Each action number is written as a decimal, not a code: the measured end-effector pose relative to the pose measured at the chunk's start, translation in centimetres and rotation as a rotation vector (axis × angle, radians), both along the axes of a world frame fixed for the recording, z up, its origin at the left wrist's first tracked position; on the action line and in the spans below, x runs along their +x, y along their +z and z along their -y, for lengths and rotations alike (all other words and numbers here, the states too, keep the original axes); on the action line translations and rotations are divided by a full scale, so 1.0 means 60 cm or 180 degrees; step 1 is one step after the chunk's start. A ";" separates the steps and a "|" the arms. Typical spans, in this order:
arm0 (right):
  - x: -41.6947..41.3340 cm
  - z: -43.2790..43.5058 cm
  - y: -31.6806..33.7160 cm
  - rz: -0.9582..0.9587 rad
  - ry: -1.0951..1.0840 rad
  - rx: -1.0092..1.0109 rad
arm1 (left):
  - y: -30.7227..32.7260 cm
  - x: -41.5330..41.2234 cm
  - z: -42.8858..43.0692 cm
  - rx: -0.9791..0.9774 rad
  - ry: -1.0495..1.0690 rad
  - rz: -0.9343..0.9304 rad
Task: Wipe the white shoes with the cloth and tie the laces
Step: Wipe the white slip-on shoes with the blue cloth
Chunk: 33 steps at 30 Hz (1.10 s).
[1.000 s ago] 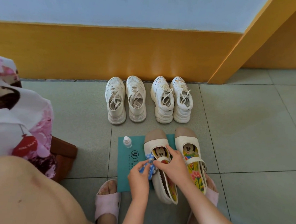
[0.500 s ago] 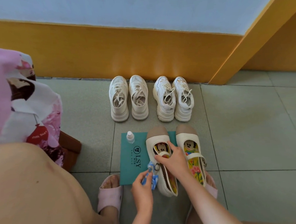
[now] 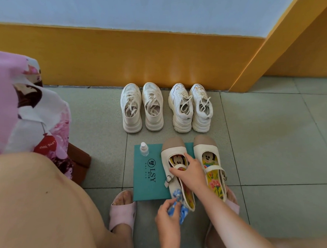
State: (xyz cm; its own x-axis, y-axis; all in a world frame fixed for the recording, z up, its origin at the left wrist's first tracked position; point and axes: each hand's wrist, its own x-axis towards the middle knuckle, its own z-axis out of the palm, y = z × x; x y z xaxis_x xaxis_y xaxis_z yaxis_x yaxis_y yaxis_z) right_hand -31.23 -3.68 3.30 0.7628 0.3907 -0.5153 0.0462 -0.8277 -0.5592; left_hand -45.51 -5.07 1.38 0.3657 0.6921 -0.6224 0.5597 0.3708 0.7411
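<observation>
A cream strap shoe [image 3: 171, 158] with a beige toe lies partly on a teal mat [image 3: 145, 184]. My right hand [image 3: 190, 174] grips it at the strap and opening. My left hand [image 3: 167, 217] holds a blue and white cloth [image 3: 178, 201] against the shoe's heel side. Its partner, the second strap shoe [image 3: 208, 151], stands just to the right. Two pairs of white laced sneakers, the left pair [image 3: 141, 108] and the right pair [image 3: 191, 107], stand by the wall with loose laces.
A small clear bottle [image 3: 144, 149] stands on the mat's far left corner. My feet in pink slippers [image 3: 122, 210] sit at the mat's near edge. A floral garment [image 3: 24, 113] and a brown stool edge [image 3: 81, 163] are at left. An orange wall base [image 3: 136, 68] runs behind the sneakers.
My left hand has slid the cloth back along the shoe's side from near the strap to the heel. My right hand stays on the shoe. The view has shifted slightly.
</observation>
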 end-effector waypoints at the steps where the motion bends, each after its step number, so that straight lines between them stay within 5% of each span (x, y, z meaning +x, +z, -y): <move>1: 0.000 0.000 0.000 -0.0008 -0.0001 -0.0002 | 0.001 -0.003 0.000 -0.0010 -0.0021 0.0006; 33: -0.007 0.005 0.020 -0.0420 0.0097 0.0118 | -0.003 -0.042 -0.029 -0.0337 -0.0090 0.0040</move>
